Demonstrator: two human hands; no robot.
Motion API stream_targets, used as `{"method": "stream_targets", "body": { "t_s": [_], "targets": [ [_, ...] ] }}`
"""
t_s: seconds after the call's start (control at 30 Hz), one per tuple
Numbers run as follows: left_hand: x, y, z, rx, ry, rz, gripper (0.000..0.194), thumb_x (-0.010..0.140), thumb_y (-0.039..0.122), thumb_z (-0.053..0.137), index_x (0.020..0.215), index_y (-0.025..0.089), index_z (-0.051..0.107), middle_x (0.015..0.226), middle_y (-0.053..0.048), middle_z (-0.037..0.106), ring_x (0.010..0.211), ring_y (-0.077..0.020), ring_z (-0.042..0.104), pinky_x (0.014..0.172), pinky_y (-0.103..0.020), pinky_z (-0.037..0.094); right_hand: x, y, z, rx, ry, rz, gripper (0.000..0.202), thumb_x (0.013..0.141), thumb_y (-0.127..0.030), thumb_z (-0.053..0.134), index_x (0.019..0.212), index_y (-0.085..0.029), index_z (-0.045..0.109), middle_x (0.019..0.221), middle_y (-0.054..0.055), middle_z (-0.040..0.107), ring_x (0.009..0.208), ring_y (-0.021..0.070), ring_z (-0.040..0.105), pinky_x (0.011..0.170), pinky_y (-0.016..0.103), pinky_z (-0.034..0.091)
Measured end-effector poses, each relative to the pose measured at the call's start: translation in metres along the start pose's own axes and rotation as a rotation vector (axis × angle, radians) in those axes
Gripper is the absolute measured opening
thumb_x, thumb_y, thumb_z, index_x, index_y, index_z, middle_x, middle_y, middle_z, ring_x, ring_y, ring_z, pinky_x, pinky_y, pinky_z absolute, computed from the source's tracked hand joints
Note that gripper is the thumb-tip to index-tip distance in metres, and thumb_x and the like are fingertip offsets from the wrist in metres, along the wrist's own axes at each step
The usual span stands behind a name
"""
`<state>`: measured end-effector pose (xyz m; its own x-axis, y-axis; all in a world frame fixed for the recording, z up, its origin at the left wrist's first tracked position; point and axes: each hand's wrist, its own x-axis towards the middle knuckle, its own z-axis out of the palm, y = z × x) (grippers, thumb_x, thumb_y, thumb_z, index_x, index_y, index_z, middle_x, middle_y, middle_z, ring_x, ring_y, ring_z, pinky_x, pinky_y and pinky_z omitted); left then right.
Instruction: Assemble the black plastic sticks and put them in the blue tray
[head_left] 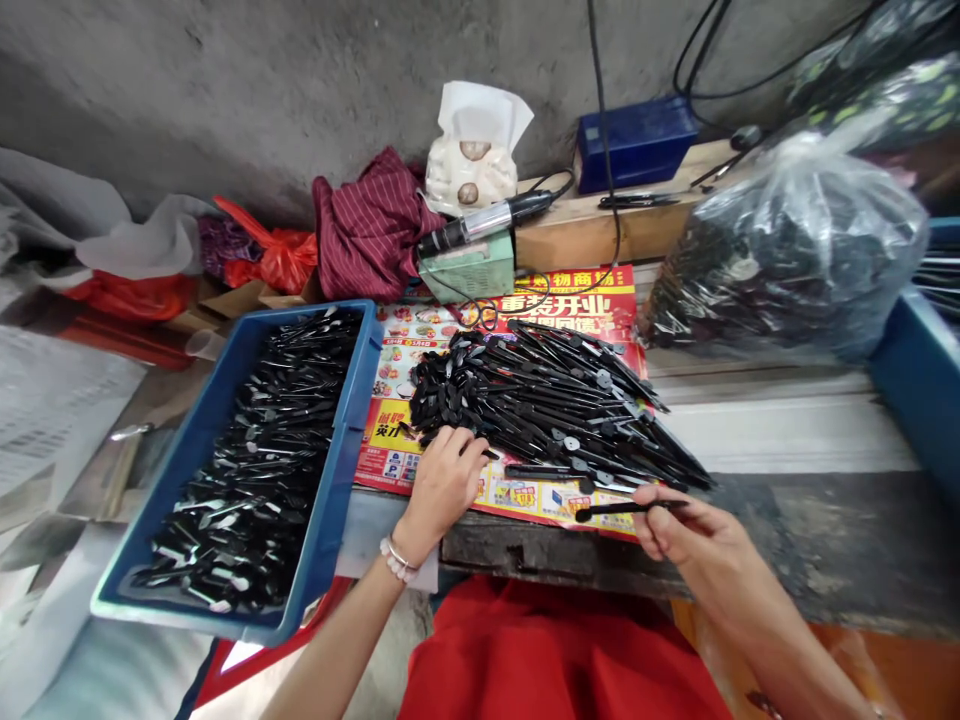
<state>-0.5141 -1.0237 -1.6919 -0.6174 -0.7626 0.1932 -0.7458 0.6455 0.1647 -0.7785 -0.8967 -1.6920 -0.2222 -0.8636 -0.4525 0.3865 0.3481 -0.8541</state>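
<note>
A large pile of slim black parts (540, 400) with rounded ends lies on a red and yellow printed sheet (382, 465). At the pile's lower left edge is my left hand (448, 480), wearing a beaded bracelet, its fingers curled over one black piece whose tip shows at the fingertips. To the right of the pile's front edge, my right hand (679, 525) pinches a single black part (611, 509) between thumb and fingers, its round end pointing left. Left of the sheet, a blue tray (354, 400) holds many similar black parts.
Behind the sheet stand a green box (472, 268) with a metal-bodied tool (484, 222) on it, a tissue pack (472, 165), and a blue box (637, 140). A filled clear bag (795, 250) sits at right, beside another blue tray (919, 370). A cable hangs down.
</note>
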Motion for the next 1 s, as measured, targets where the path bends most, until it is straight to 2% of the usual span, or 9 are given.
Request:
{"method": "stream_targets", "body": {
  "t_s": [0.07,0.23,0.3,0.37,0.43,0.57,0.73,0.83,1.0],
  "targets": [
    [0.000,0.000,-0.002,-0.014,-0.026,0.022,0.018,0.094,0.022,0.051,0.106,0.016,0.062,0.101,-0.009,0.061,0.094,-0.0232,0.051,0.083,-0.038,0.048,0.001,0.001,0.006,0.049,-0.012,0.036,0.034,0.068,-0.045,0.081,0.086,-0.019,0.070,0.059,-0.001,0.057,0.056,0.0112,0.050,0.055,0.022,0.042],
    [0.004,0.001,0.000,-0.060,-0.091,0.075,0.017,0.093,0.014,0.048,0.101,0.015,0.063,0.099,-0.009,0.062,0.092,-0.0231,0.052,0.084,-0.039,0.048,0.000,0.000,0.021,0.142,-0.135,0.086,0.029,0.075,-0.046,0.075,0.082,-0.019,0.067,0.092,0.004,0.065,0.086,0.0168,0.060,0.077,0.028,0.048],
    [0.007,0.002,0.000,-0.137,-0.067,0.078,0.016,0.091,0.012,0.047,0.096,0.014,0.062,0.096,-0.010,0.063,0.091,-0.0234,0.053,0.083,-0.039,0.048,0.000,0.001,0.024,0.177,-0.203,0.111,0.030,0.081,-0.048,0.069,0.083,-0.019,0.064,0.078,0.001,0.061,0.071,0.0126,0.057,0.070,0.026,0.048],
    [0.010,0.005,-0.002,-0.299,-0.034,0.032,0.014,0.090,0.012,0.048,0.093,0.014,0.062,0.092,-0.008,0.065,0.089,-0.0221,0.056,0.082,-0.037,0.048,0.001,0.004,0.024,0.171,-0.261,0.131,0.031,0.083,-0.049,0.067,0.088,-0.018,0.063,0.061,-0.004,0.051,0.052,0.0075,0.045,0.057,0.023,0.043],
    [0.012,0.009,-0.008,-0.512,-0.039,-0.064,0.013,0.088,0.013,0.051,0.093,0.015,0.063,0.090,-0.006,0.068,0.086,-0.0193,0.060,0.079,-0.032,0.048,0.003,0.007,0.022,0.068,-0.278,0.095,0.035,0.082,-0.049,0.067,0.095,-0.017,0.065,0.057,-0.006,0.046,0.048,0.0062,0.036,0.051,0.021,0.038],
    [0.017,0.021,-0.019,-0.851,-0.171,-0.192,0.018,0.088,0.019,0.052,0.091,0.017,0.070,0.094,-0.004,0.072,0.087,-0.0171,0.065,0.077,-0.026,0.048,0.005,0.010,0.020,-0.333,-0.248,-0.083,0.043,0.085,-0.050,0.060,0.106,-0.013,0.070,0.070,0.003,0.059,0.058,0.0117,0.048,0.056,0.025,0.042],
    [0.028,0.035,-0.023,-1.003,-0.265,-0.307,0.025,0.089,0.029,0.053,0.093,0.014,0.072,0.079,-0.004,0.072,0.065,-0.0136,0.063,0.060,-0.021,0.046,0.005,0.011,0.023,-0.600,-0.271,-0.282,0.032,0.087,-0.036,0.058,0.109,-0.019,0.074,0.087,0.008,0.068,0.075,0.0182,0.058,0.073,0.031,0.047],
    [0.034,0.045,-0.023,-0.955,-0.295,-0.233,0.021,0.088,0.025,0.055,0.091,0.016,0.073,0.082,-0.002,0.072,0.070,-0.0126,0.063,0.064,-0.019,0.044,0.005,0.011,0.025,-0.663,-0.304,-0.333,0.029,0.086,-0.031,0.058,0.107,-0.021,0.075,0.085,0.008,0.070,0.079,0.0205,0.060,0.076,0.033,0.047],
    [0.037,0.056,-0.023,-0.937,-0.473,-0.105,0.020,0.088,0.021,0.054,0.089,0.018,0.074,0.084,0.000,0.073,0.075,-0.0122,0.063,0.071,-0.019,0.045,0.004,0.007,0.031,-0.709,-0.316,-0.323,0.027,0.088,-0.030,0.057,0.105,-0.019,0.075,0.092,0.009,0.072,0.083,0.0215,0.063,0.079,0.033,0.048]
  ]
}}
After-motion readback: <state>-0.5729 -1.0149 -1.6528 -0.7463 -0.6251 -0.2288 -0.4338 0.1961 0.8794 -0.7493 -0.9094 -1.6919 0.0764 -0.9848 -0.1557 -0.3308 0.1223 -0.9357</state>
